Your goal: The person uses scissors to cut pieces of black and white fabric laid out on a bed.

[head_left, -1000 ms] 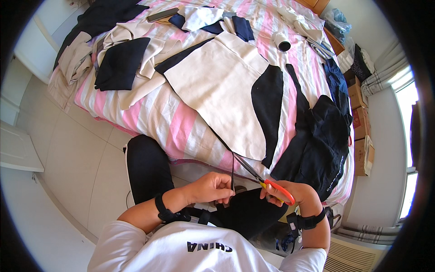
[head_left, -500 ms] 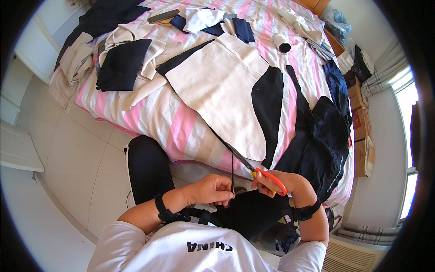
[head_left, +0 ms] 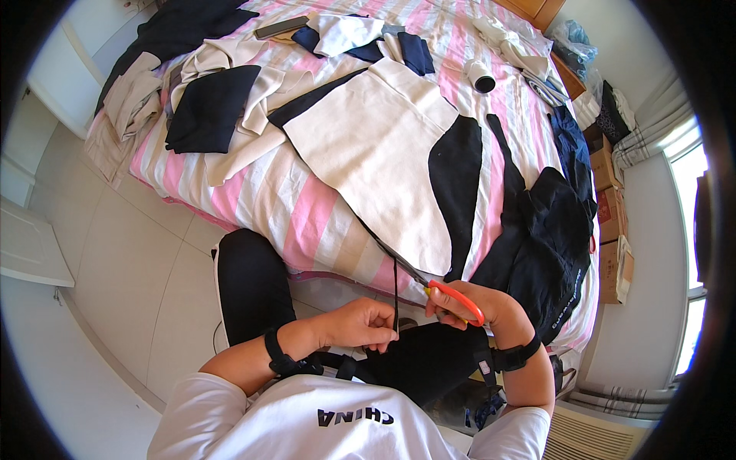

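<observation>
My right hand (head_left: 469,305) is closed around scissors (head_left: 454,300) with red and yellow handles. The dark blades reach toward the bed, along the lower edge of a black cloth (head_left: 458,184) that lies under a cream cloth piece (head_left: 376,138). From near the blades a narrow black strip (head_left: 396,287) hangs down. Its lower end is pinched between the thumb and fingers of my left hand (head_left: 369,323). The cream piece covers most of the black cloth, which shows as a margin on the right and upper left.
Over the striped bed (head_left: 307,218) lie a folded black cloth (head_left: 213,110), beige garments (head_left: 132,103) and a dark garment (head_left: 544,230) at the right. A white cylindrical object (head_left: 481,77) rests farther back. Cardboard boxes (head_left: 615,268) stand beside the bed, by the window wall.
The scissors' handles look closer together, with less of the yellow one showing. My left hand keeps its pinch on the strip. The whole view has shifted slightly.
</observation>
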The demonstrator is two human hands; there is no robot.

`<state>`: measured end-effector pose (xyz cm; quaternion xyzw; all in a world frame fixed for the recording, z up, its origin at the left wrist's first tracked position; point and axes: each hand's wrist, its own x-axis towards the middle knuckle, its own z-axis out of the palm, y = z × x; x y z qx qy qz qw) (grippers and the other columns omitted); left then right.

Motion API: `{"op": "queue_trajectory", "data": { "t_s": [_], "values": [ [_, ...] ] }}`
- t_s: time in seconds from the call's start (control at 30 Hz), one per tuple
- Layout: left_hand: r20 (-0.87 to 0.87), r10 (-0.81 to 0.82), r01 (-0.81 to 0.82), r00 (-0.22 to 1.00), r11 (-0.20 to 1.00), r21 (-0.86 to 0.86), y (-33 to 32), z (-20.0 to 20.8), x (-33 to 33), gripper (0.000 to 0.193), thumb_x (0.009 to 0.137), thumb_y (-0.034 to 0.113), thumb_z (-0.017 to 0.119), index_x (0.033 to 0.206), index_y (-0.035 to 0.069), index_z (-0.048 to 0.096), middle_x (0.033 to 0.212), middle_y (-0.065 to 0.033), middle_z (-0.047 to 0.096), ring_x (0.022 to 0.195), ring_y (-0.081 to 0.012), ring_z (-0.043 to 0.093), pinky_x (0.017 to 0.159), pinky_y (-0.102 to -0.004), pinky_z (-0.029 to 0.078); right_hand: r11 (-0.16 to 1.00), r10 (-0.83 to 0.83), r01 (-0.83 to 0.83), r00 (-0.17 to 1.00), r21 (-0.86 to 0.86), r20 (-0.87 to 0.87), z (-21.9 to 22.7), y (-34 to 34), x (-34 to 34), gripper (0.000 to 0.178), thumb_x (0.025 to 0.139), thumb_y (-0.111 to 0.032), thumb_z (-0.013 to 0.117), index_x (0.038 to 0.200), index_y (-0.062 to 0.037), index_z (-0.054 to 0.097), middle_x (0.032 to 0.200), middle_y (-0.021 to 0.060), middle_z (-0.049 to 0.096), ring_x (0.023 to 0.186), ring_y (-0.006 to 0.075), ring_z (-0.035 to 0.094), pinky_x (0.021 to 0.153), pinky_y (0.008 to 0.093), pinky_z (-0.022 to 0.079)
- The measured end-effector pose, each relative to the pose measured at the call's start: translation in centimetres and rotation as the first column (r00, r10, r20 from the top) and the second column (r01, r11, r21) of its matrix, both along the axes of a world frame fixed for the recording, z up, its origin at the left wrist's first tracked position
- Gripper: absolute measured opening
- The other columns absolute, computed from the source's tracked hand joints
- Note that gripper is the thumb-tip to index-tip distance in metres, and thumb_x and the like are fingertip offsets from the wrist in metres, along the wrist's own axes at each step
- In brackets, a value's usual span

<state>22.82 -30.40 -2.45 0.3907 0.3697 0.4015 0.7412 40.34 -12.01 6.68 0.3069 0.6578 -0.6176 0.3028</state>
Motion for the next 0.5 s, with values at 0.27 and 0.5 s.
{"op": "queue_trajectory", "data": {
  "t_s": [0.27, 0.5],
  "values": [
    [-0.029, -0.048, 0.048, 0.998, 0.999, 0.005, -0.1, 0.1, -0.2, 0.009, 0.092, 0.013, 0.061, 0.091, 0.005, 0.063, 0.074, -0.0014, 0.064, 0.065, -0.0071, 0.058, 0.061, -0.0218, 0.048, 0.999, -0.050, 0.050, 0.999, 0.000, -0.006, 0.5, -0.1, -0.2, 0.070, 0.088, -0.070, 0.046, 0.085, -0.0015, 0.062, 0.053, 0.0002, 0.048, 0.044, 0.0087, 0.046, 0.043, 0.0223, 0.035],
    [-0.047, -0.071, 0.071, 0.996, 0.997, 0.003, -0.3, 0.5, -0.2, 0.009, 0.092, 0.013, 0.062, 0.090, 0.004, 0.063, 0.073, -0.0017, 0.064, 0.065, -0.0072, 0.059, 0.060, -0.0214, 0.047, 0.991, -0.136, 0.136, 0.978, 0.011, 0.155, 1.0, -0.6, -0.2, 0.048, 0.093, -0.050, 0.056, 0.085, -0.0033, 0.064, 0.054, -0.0016, 0.050, 0.043, 0.0065, 0.047, 0.042, 0.0206, 0.036]
  ]
}}
